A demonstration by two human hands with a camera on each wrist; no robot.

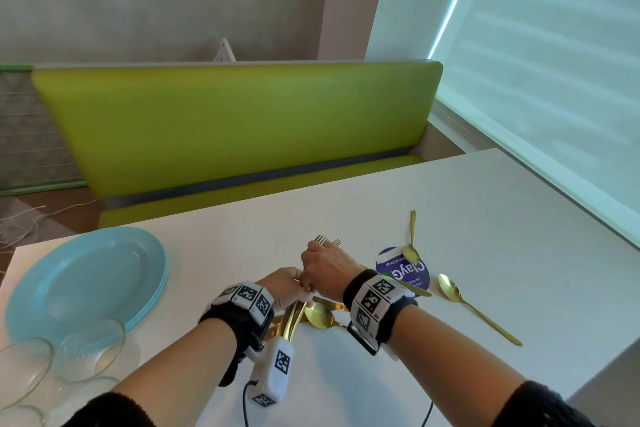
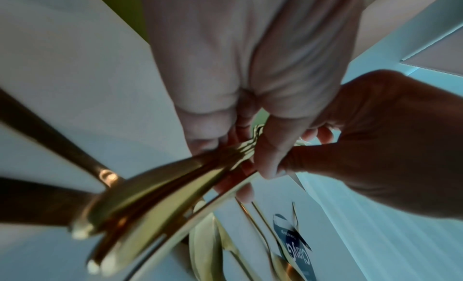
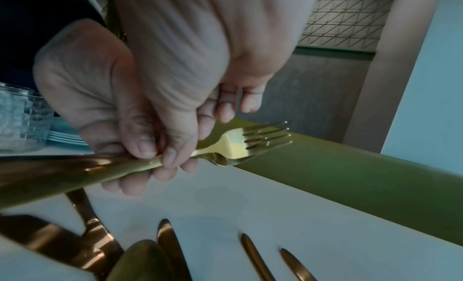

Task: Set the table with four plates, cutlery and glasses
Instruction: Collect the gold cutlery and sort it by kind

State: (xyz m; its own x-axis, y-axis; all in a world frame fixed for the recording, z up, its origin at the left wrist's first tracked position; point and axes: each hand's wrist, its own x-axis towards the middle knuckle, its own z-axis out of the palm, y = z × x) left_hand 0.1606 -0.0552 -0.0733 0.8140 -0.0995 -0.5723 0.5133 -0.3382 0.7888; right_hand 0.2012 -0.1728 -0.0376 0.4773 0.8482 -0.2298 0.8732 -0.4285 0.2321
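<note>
My left hand grips a bundle of gold forks by their middle above the white table; the handles fan out below my palm. My right hand sits just ahead of it, thumb and fingers pinching the forks near the necks, tines pointing away. A stack of light blue plates lies at the left, with clear glasses in front of it. Gold spoons and knives lie loose on the table.
A round purple sticker is on the table under one spoon and a knife. A green bench runs along the far edge. A window blind borders the right side. Bare table stretches to the far right.
</note>
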